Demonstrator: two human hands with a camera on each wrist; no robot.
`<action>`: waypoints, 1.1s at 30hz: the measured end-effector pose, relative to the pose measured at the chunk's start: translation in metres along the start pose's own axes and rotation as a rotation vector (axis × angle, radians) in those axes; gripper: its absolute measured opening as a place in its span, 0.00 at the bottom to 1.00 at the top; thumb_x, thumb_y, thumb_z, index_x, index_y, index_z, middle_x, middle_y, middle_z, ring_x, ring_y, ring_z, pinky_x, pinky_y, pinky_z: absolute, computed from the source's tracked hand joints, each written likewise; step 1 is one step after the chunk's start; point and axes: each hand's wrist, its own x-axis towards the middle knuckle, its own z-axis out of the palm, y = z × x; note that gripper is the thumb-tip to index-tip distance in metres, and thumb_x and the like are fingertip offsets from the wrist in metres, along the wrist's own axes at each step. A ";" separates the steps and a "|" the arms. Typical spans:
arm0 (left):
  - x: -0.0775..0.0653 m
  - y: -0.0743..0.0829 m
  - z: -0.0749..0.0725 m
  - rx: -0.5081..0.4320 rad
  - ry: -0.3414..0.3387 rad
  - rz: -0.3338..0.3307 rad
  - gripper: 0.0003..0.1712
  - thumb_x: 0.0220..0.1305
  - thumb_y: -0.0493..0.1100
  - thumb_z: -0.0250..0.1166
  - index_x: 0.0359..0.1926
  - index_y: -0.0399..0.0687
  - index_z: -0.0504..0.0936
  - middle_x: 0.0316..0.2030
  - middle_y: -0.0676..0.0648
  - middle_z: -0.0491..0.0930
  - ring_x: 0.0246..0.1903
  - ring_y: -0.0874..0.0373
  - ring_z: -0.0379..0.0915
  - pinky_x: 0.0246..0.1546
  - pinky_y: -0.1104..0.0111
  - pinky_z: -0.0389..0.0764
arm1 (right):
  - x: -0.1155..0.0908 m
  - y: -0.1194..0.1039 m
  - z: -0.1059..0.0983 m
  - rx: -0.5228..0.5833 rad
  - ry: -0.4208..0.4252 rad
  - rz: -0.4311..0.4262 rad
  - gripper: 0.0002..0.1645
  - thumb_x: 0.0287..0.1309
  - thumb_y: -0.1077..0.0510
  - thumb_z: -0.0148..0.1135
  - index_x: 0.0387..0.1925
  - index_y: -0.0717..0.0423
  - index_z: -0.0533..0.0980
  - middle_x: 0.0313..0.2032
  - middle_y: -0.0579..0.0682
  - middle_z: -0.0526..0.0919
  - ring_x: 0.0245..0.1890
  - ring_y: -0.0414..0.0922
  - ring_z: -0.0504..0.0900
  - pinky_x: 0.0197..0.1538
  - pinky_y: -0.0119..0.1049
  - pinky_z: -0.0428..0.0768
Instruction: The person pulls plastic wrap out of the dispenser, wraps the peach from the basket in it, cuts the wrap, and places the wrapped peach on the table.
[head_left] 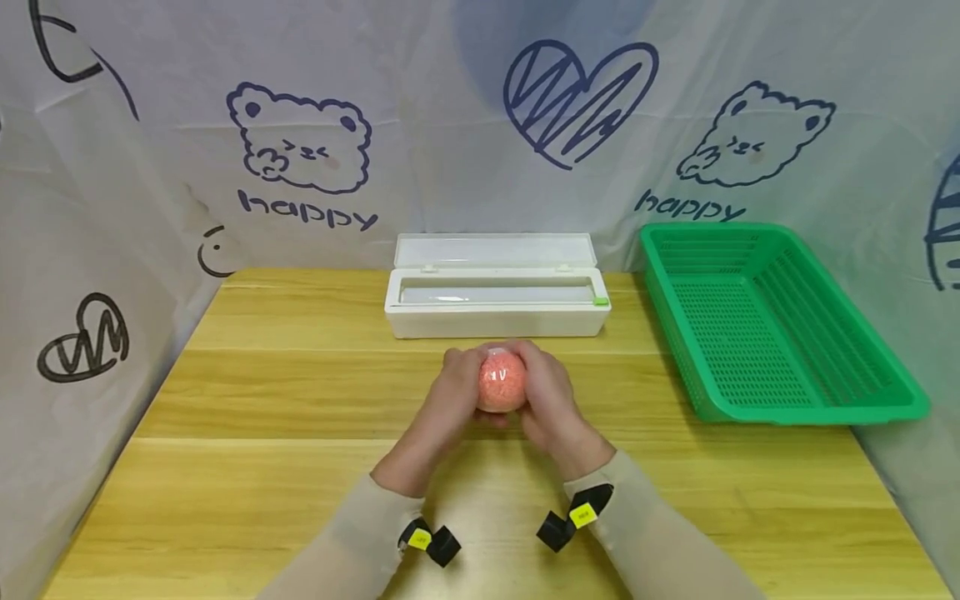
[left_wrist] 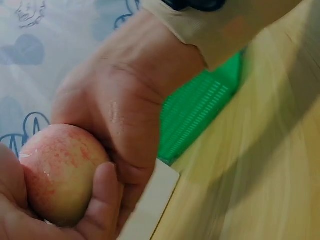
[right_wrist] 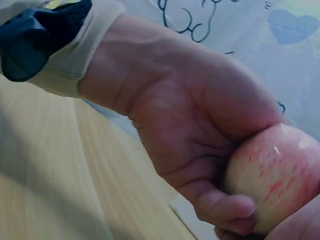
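Both hands hold a red-and-pale apple (head_left: 501,382) between them, over the middle of the table. Clear shiny film covers its skin, with a small wrinkled bit at the underside in the left wrist view. My left hand (head_left: 453,387) grips the apple's left side, thumb on top. From the right, my right hand (head_left: 551,392) curls round the opposite side. In the left wrist view the right hand (left_wrist: 120,110) bends its fingers under the apple (left_wrist: 62,175). The right wrist view has the left hand (right_wrist: 175,105) cupped against the apple (right_wrist: 275,175).
Just beyond the hands stands a white cling film box (head_left: 495,323), its lid raised and a green slider (head_left: 601,301) at its right end. A green slatted basket (head_left: 686,367) occupies the right of the wooden table (head_left: 285,400). A printed cloth (head_left: 442,150) hangs behind.
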 end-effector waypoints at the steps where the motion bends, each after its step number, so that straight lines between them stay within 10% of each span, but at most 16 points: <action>1: 0.000 0.000 -0.003 -0.032 -0.018 -0.010 0.27 0.81 0.55 0.44 0.63 0.36 0.68 0.56 0.38 0.68 0.24 0.53 0.82 0.26 0.64 0.88 | 0.001 0.000 0.001 -0.004 -0.017 -0.018 0.22 0.75 0.52 0.54 0.56 0.63 0.82 0.55 0.51 0.82 0.56 0.46 0.79 0.62 0.38 0.79; 9: -0.003 0.005 -0.011 -0.139 -0.148 -0.044 0.38 0.84 0.66 0.39 0.71 0.39 0.71 0.53 0.35 0.79 0.33 0.54 0.88 0.35 0.65 0.90 | 0.003 0.005 0.005 -0.174 0.005 -0.207 0.25 0.75 0.49 0.53 0.48 0.67 0.85 0.43 0.49 0.88 0.47 0.44 0.83 0.52 0.34 0.82; 17: 0.002 0.001 0.002 -0.038 -0.082 0.036 0.40 0.85 0.64 0.40 0.40 0.32 0.82 0.19 0.44 0.80 0.15 0.60 0.78 0.18 0.69 0.83 | 0.007 0.007 0.006 -0.155 0.155 -0.207 0.20 0.73 0.50 0.56 0.34 0.59 0.87 0.30 0.46 0.86 0.29 0.41 0.81 0.33 0.31 0.81; 25: 0.007 -0.002 -0.003 -0.047 -0.044 0.058 0.33 0.84 0.63 0.44 0.55 0.34 0.69 0.36 0.39 0.78 0.18 0.59 0.78 0.20 0.69 0.84 | 0.018 -0.012 -0.014 -0.458 -0.051 0.011 0.37 0.78 0.34 0.45 0.54 0.61 0.82 0.48 0.55 0.84 0.40 0.43 0.82 0.44 0.41 0.86; 33: 0.010 0.000 -0.006 0.117 -0.029 0.052 0.34 0.84 0.63 0.42 0.50 0.35 0.77 0.42 0.38 0.76 0.20 0.55 0.76 0.20 0.65 0.84 | 0.021 -0.008 -0.014 -0.766 0.056 -0.118 0.39 0.75 0.33 0.42 0.29 0.60 0.82 0.23 0.54 0.81 0.17 0.45 0.74 0.22 0.41 0.78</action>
